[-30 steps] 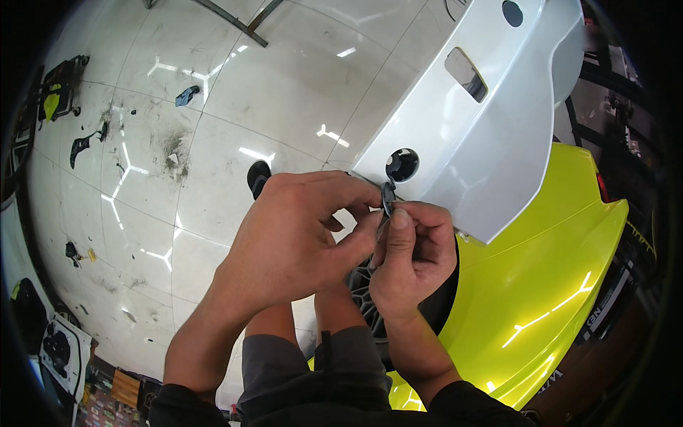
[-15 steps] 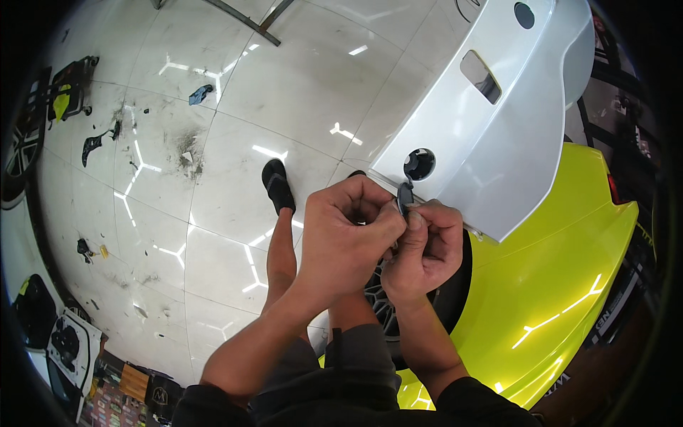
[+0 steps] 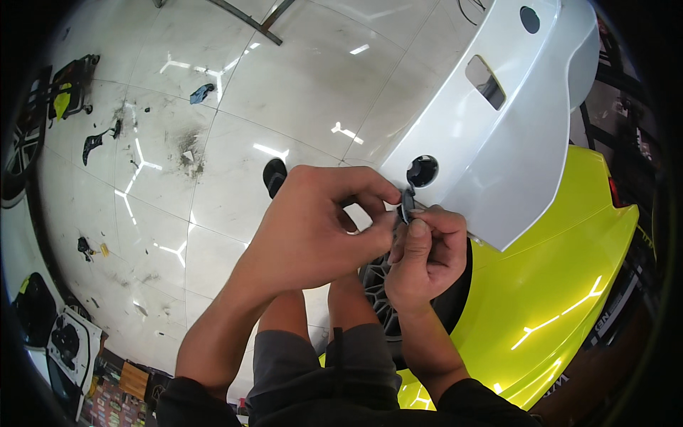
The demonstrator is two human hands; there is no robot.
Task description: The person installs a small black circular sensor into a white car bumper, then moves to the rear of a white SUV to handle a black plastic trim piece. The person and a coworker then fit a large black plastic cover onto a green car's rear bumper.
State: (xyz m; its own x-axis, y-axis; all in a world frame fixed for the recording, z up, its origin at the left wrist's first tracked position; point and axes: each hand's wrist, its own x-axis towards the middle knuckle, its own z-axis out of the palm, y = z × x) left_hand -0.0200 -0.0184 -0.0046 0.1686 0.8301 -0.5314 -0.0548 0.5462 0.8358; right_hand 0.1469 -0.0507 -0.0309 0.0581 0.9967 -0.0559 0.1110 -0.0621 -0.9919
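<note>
1. In the head view, our only view, we count two bare hands at work on one small dark piece (image 3: 408,205), which sits between their fingertips, just below the lower round hole (image 3: 424,171) of a white panel (image 3: 512,142).
2. Our right hand (image 3: 427,257) pinches the lower end of the piece between thumb and forefinger, its other fingers curled in.
3. Our left hand (image 3: 324,220) bends thumb and forefinger into a loop, the fingertips at the left side of the piece (we cannot tell whether they press on it or only lie against it).
4. We see the upper end of the piece reach the lower edge of that hole; whether the two are joined, we cannot make out.
5. On the panel we count three openings: the lower round hole, one four-sided opening (image 3: 486,82) and one upper round hole (image 3: 530,19).
6. Beneath the panel we see one yellow-green car body (image 3: 548,277) and one dark wheel (image 3: 380,302), partly hidden by our right hand and forearm.
7. On the tiled floor (image 3: 306,92) we count one blue cloth (image 3: 202,93) and one dark shoe (image 3: 274,176).
</note>
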